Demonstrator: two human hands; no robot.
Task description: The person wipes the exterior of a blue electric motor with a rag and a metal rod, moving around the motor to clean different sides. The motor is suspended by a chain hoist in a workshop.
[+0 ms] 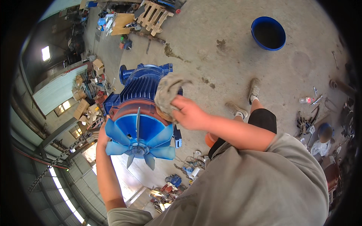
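A blue finned electric motor (140, 88) stands in front of me, with a rust-red rim (126, 109) at its near end. On that end sits a blue fan (138, 149) with several broad blades. My right hand (188, 113) is closed on a dirty grey-brown rag (168, 90), pressed against the motor's right side by the rim; the rag is blurred. At the fan's left edge is my left hand (102, 133), against the blades and rim. Its fingers are mostly hidden behind a blade, so their grip does not show.
A blue tub (268, 34) of dark liquid stands on the stained concrete floor at far right. Wrenches (316, 100), a bottle (306, 100) and parts lie to the right. Cardboard boxes (81, 109) line the left; a wooden pallet (154, 18) lies at the back. A chain (39, 177) hangs lower left.
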